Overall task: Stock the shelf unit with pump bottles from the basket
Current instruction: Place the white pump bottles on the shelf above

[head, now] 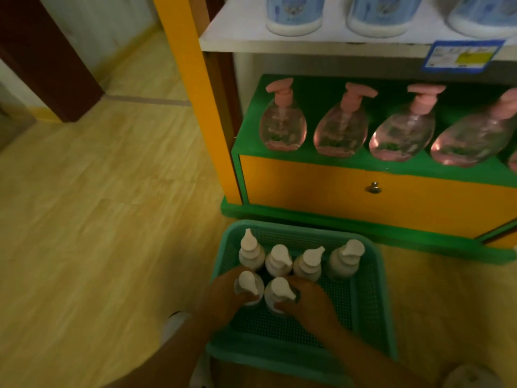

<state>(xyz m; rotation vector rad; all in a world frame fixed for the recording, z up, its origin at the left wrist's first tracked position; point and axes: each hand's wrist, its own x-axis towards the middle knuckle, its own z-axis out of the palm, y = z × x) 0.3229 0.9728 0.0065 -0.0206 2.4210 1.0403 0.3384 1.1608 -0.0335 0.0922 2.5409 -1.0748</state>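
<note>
A teal mesh basket stands on the floor in front of the shelf unit. Several white pump bottles stand upright inside it, in a back row and a front pair. My left hand grips the front left bottle around its body. My right hand grips the front right bottle, thumb at its near side. Both bottles still stand in the basket. The right half of the basket floor is bare mesh.
Several pink pump bottles line the green lower shelf above a yellow drawer with a metal knob. Blue-and-white containers sit on the white upper shelf. A yellow post borders the unit. Wooden floor stretches left.
</note>
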